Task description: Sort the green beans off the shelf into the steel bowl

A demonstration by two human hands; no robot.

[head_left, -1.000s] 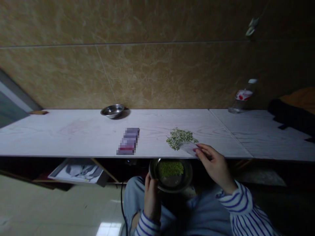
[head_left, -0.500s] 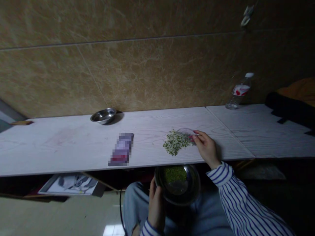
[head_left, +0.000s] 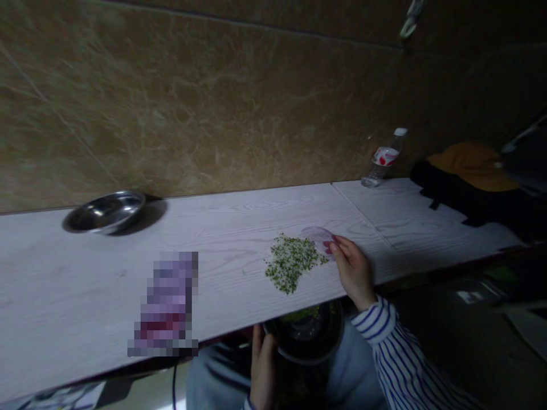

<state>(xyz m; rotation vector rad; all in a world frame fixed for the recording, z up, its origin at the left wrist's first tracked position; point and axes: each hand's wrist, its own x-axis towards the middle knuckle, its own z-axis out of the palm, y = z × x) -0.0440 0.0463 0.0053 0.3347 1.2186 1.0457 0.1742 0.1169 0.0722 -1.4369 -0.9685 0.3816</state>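
Note:
My right hand pinches a thin, clear, round disc like a plastic lid, tilted at the right side of a spread of small green beans on the table. Below the table's front edge, over my lap, my left hand grips the left rim of a metal bowl. More green grains show inside that bowl, partly hidden by the table edge.
On the white wood-grain table, a second metal bowl stands by the wall at left. A blurred-out purple item lies nearer me. At right are a clear bottle and an orange-and-black cloth heap.
My view has turned right and come closer, so the table things sit further left. The bowl in my left hand is now more under the table edge. Both hands keep their holds.

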